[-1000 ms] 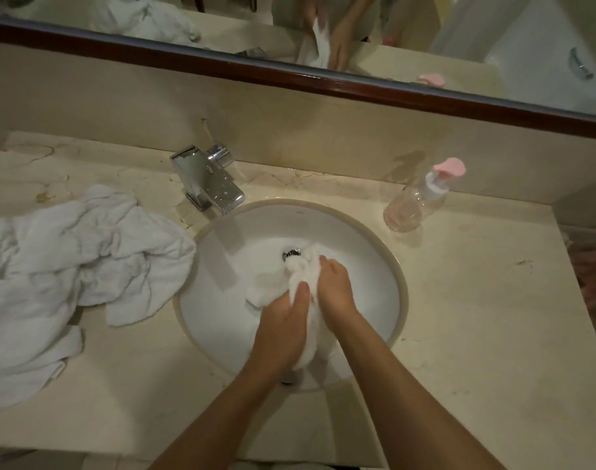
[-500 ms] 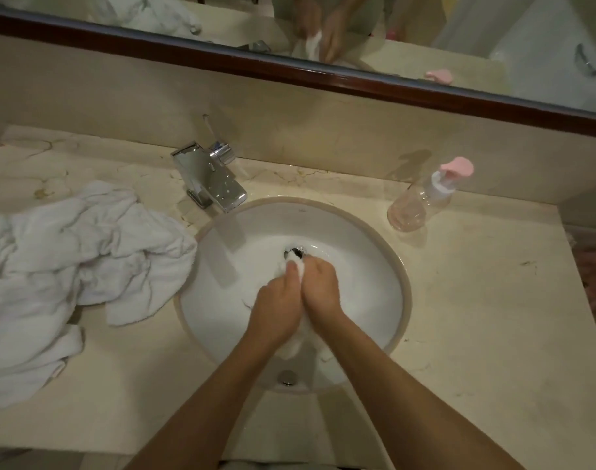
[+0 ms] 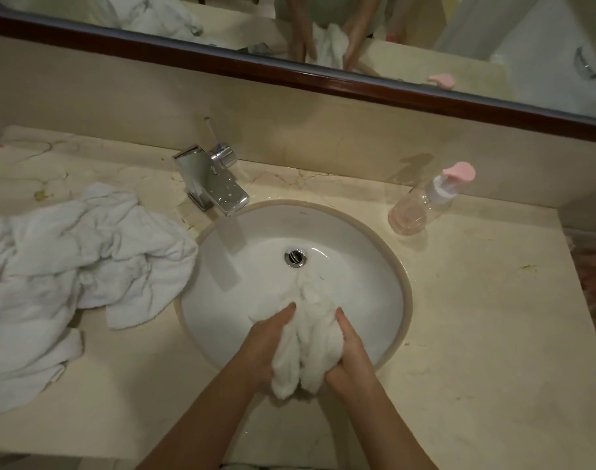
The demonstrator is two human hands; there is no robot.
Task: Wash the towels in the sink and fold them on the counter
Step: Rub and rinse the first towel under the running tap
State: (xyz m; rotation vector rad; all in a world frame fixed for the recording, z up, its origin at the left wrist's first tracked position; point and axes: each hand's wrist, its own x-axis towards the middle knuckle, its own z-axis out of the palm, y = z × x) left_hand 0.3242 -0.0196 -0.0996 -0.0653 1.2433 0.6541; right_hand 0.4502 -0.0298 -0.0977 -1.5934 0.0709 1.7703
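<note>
Round white sink (image 3: 384, 266) set in a beige marble counter (image 3: 476, 334); inside the basin a bunched white towel (image 3: 310, 334), far end trailing toward the metal drain (image 3: 295, 257), near end over the front rim. Left hand (image 3: 262, 347) gripping the towel's left side, fingers curled round the cloth. Right hand (image 3: 352, 351) gripping its right side, thumb along the top. Chrome faucet (image 3: 212, 184) at the back left rim. Heap of crumpled white towels (image 3: 69, 276) on the counter left of the sink, one corner touching the rim. Clear pump bottle (image 3: 425, 201) with pink top at the back right, a little pinkish liquid at its bottom.
</note>
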